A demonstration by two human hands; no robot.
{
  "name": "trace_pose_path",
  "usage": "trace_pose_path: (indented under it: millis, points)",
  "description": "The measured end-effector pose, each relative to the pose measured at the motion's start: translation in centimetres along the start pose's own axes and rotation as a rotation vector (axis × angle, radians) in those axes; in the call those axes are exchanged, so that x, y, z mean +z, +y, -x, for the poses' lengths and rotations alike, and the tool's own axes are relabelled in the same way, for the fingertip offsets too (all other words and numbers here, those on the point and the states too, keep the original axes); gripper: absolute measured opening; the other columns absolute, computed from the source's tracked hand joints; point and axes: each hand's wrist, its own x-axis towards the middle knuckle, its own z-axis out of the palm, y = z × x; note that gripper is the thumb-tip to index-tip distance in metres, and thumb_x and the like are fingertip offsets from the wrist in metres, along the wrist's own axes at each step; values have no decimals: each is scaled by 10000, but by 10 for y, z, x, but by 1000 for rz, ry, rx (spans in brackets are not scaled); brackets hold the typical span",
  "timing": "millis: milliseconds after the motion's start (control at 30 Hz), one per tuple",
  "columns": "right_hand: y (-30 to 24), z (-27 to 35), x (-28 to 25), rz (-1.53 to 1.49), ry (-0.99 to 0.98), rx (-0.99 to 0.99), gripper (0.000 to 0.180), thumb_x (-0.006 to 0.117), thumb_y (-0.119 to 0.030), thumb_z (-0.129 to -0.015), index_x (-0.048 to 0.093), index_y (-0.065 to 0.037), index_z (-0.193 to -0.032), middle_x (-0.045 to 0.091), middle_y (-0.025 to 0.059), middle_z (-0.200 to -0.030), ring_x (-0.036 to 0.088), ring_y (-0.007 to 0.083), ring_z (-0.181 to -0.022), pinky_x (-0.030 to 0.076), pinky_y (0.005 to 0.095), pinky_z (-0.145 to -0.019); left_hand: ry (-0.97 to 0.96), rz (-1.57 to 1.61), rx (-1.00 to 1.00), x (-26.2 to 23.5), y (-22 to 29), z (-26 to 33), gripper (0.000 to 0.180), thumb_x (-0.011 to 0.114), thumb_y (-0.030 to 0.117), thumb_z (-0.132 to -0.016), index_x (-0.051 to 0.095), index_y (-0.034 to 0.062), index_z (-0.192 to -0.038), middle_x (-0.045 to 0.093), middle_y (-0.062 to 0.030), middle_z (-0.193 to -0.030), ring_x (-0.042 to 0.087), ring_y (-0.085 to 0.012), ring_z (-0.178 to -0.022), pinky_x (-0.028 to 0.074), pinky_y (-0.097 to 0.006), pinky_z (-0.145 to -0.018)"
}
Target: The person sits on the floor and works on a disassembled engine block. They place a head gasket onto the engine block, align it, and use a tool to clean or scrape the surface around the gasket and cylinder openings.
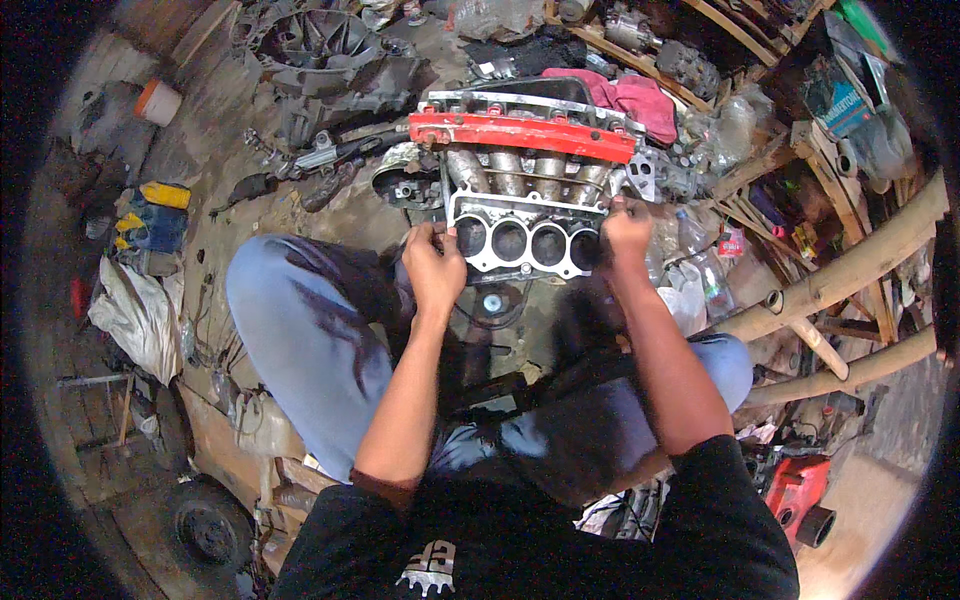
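Both my hands are at a pale flat metal gasket [529,241] with a row of several round openings. My left hand [436,262] pinches its left end, and my right hand [627,228] grips the upper right end; parts of both ends are hidden behind the fingers. Just beyond the gasket lies an engine intake manifold [550,172] with rounded metal runners and a bright red strip [520,135] along its far side. Whether the gasket touches the manifold, I cannot tell. A dark part with a round pale centre [492,303] sits on the ground below the gasket.
A pink cloth [645,108] lies behind the manifold. Dark engine parts [325,150] clutter the far left ground. Wooden poles [830,275] and plastic bottles [712,278] stand or lie on the right. A white sack [135,310] is at the left, and a red machine part [797,490] at lower right.
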Motion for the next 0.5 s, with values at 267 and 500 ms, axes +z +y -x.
trace_pose_path:
  millis: [267, 500]
  points:
    - [-19, -11, 15, -8, -7, 187, 285, 689, -231, -963, 689, 47, -1026, 712, 136, -858, 627, 245, -782, 488, 411, -718, -269, 128, -188, -10, -19, -12, 167, 734, 110, -914, 703, -53, -889, 692, -101, -697, 659, -153, -584, 501, -333, -572]
    - [-3, -14, 4, 319, 93, -151, 283, 644, -175, -944, 640, 57, -1104, 685, 275, -1039, 655, 447, -985, 486, 477, -877, -567, 190, -289, -18, -24, -37, 250, 779, 185, -902, 713, -34, -1001, 739, -107, -843, 698, -192, -744, 543, -354, -690]
